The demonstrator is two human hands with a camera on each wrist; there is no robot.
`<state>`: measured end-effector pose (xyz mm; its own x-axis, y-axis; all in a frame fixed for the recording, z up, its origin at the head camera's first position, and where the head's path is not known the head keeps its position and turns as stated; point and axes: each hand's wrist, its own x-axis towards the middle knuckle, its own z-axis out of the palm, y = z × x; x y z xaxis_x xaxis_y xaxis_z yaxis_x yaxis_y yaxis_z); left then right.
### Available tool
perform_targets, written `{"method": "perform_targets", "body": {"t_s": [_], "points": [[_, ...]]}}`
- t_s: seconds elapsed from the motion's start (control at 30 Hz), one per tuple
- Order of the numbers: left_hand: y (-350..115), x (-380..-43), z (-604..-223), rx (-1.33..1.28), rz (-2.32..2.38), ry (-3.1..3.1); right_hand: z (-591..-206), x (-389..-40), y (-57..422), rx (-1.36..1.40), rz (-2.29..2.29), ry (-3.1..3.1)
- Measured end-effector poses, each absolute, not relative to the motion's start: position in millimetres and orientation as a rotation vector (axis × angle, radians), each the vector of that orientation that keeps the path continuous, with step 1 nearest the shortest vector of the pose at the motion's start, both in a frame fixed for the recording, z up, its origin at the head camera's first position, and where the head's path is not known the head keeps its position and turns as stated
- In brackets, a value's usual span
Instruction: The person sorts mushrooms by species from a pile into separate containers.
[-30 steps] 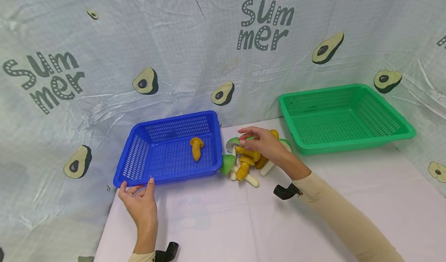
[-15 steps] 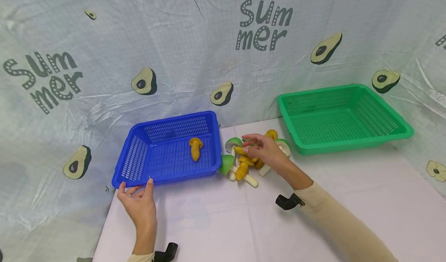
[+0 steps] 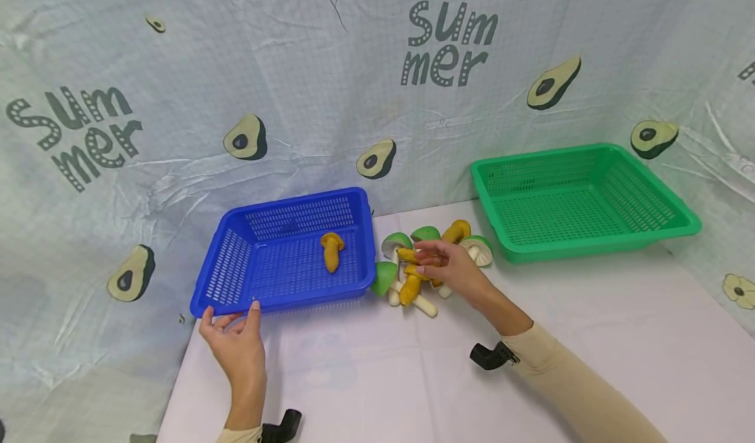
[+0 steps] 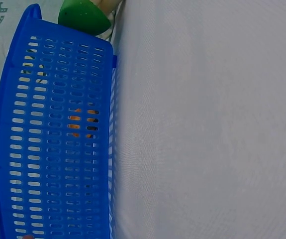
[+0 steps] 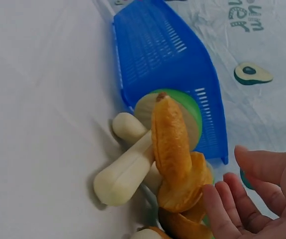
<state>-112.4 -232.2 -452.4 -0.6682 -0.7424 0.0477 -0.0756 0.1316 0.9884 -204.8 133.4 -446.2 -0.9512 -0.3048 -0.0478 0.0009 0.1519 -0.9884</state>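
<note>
My left hand holds the near rim of the blue basket at its front left corner, thumb and fingers spread along the rim. A yellow-brown toy mushroom lies inside that basket. Over the mushroom pile reaches my right hand, thumb and fingers parted with nothing between them. In the right wrist view its fingertips are right beside a yellow mushroom on top of the pile. Mushrooms with green caps and white stems, one with its green cap against the blue basket, lie around it.
A green basket stands at the back right with nothing in it. Another yellow mushroom and a green-capped mushroom lie at the pile's right side. A patterned cloth hangs behind the white tabletop.
My right hand has moved down and slightly toward me over the pile, uncovering green caps and a yellow mushroom behind it. The left hand stays on the blue basket's rim.
</note>
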Motion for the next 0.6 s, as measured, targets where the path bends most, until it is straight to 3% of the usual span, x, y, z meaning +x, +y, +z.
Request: {"method": "perform_targets", "body": {"t_s": [0.6], "points": [[-231.9,-110.6,-453.2,0.765,-1.569,-1.865,-453.6,-200.6,130.5,-0.310,-1.733,2.395]]}}
